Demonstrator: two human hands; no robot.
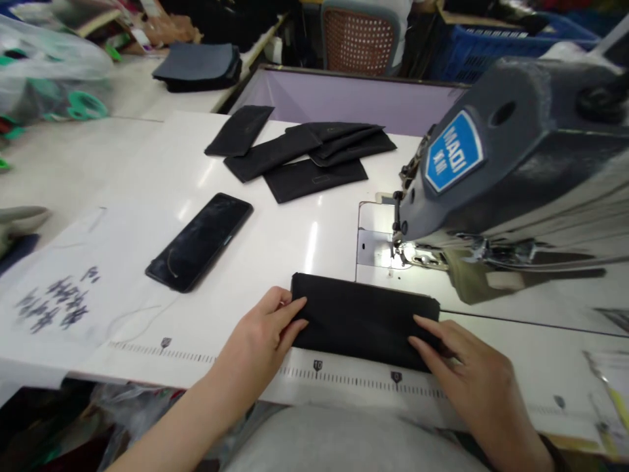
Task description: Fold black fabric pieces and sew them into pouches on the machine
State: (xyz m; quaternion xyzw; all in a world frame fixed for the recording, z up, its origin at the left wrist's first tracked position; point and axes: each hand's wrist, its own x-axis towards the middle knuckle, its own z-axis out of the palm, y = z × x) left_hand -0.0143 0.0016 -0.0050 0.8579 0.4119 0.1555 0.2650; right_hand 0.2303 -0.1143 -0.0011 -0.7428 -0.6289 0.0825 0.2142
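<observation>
A flat black rectangular fabric piece (pixel 361 318) lies lengthwise in front of me, just above the ruler marks on the table edge. My left hand (pixel 272 328) pinches its left end between thumb and fingers. At the opposite end, my right hand (pixel 462 357) grips the right edge the same way. Beyond the piece stands a sewing machine (pixel 521 151) with a lit needle area, its metal needle plate (pixel 376 249) a short way from the fabric's far edge.
Several black fabric pieces (pixel 314 180) lie in a loose pile at the back. A black phone (pixel 200 241) rests left of centre. Small dark bits (pixel 59 301) sit on white paper at far left. Behind the table are a chair (pixel 361 39) and a blue crate (pixel 472 49).
</observation>
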